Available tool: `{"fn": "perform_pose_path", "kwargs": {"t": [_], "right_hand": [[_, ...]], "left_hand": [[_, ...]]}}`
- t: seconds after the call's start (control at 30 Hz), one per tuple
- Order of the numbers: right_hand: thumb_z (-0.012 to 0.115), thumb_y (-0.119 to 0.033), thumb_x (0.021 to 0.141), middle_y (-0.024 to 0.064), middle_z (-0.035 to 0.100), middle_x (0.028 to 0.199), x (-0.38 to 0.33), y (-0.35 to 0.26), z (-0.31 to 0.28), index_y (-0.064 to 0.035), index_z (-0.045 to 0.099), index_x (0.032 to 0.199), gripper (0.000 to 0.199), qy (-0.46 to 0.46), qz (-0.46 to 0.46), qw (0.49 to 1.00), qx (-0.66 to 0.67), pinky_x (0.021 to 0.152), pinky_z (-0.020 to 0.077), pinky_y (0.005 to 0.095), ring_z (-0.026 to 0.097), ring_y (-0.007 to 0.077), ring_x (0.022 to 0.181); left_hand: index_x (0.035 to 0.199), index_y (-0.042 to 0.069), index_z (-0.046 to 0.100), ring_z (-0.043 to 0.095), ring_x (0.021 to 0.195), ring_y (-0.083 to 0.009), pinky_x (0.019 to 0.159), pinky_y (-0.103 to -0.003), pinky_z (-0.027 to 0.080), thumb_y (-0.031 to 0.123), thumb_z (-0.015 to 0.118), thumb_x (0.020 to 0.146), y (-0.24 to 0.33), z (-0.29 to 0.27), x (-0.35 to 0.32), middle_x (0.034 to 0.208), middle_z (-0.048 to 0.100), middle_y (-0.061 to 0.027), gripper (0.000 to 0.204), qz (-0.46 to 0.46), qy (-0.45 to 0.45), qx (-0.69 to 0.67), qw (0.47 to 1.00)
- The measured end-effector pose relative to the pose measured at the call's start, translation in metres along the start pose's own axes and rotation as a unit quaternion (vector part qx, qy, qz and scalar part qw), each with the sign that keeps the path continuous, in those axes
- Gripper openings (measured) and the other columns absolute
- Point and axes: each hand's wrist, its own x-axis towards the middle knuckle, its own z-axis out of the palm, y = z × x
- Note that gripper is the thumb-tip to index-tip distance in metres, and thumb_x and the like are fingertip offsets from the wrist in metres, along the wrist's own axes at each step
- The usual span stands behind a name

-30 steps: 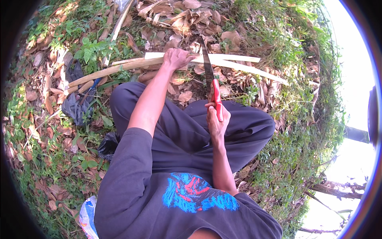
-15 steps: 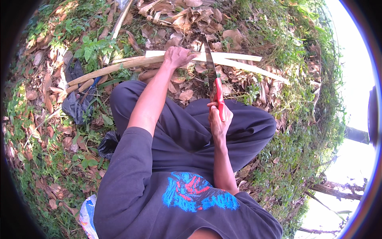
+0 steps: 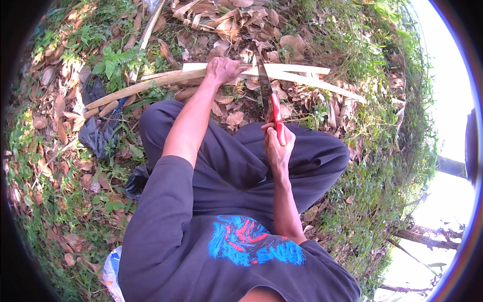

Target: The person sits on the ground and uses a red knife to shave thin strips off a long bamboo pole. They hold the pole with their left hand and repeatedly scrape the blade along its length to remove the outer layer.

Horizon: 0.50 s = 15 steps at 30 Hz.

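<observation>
My right hand (image 3: pixel 278 143) is wrapped round the red handle of a hand saw (image 3: pixel 264 83), whose dark blade points away from me. The blade lies across pale wooden strips just right of my left hand (image 3: pixel 223 70). That hand is closed over a long, slightly curved strip of wood (image 3: pixel 151 84), which runs from the lower left to the right beyond the blade. A shorter pale strip (image 3: pixel 302 69) crosses it behind the saw. How deep the blade sits in the wood I cannot tell.
Dry leaves (image 3: pixel 231 22) and green plants (image 3: pixel 113 65) cover the ground. Left of my knee lie a black plastic bag (image 3: pixel 98 133) and wooden handles (image 3: pixel 108 108). Another pale stick (image 3: pixel 148 32) lies at the far left. My crossed legs (image 3: pixel 236 151) are close below the saw.
The saw and my right hand have shifted slightly away from me, the blade tilting a little leftward. My left hand stays nearly in place on the wood.
</observation>
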Motion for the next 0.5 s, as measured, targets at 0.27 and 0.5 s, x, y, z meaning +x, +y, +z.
{"fn": "perform_pose_path", "kwargs": {"t": [0.27,0.5], "right_hand": [[0.053,-0.004,0.091,-0.0049,0.048,0.054,0.009,-0.024,0.005,0.0036,0.069,0.088,0.018,0.006,0.019,1.0,-0.004,0.043,0.0321,0.0213,0.042,0.0022,0.045],[0.054,-0.004,0.092,-0.0048,0.049,0.057,-0.003,-0.014,-0.011,0.0027,0.067,0.088,0.015,0.003,0.029,0.999,0.021,0.043,0.0343,0.0201,0.042,0.0024,0.045]], "left_hand": [[0.085,0.019,0.072,0.072,0.072,-0.029,0.066,-0.044,0.056,0.068,0.044,0.094,0.003,0.001,0.008,0.078,0.073,-0.0095,0.057,-0.042,-0.079,-0.002,0.996],[0.084,0.019,0.072,0.072,0.074,-0.0296,0.069,-0.044,0.057,0.067,0.047,0.093,-0.001,0.002,0.002,0.079,0.073,-0.0108,0.055,-0.007,-0.048,0.009,0.999]]}}
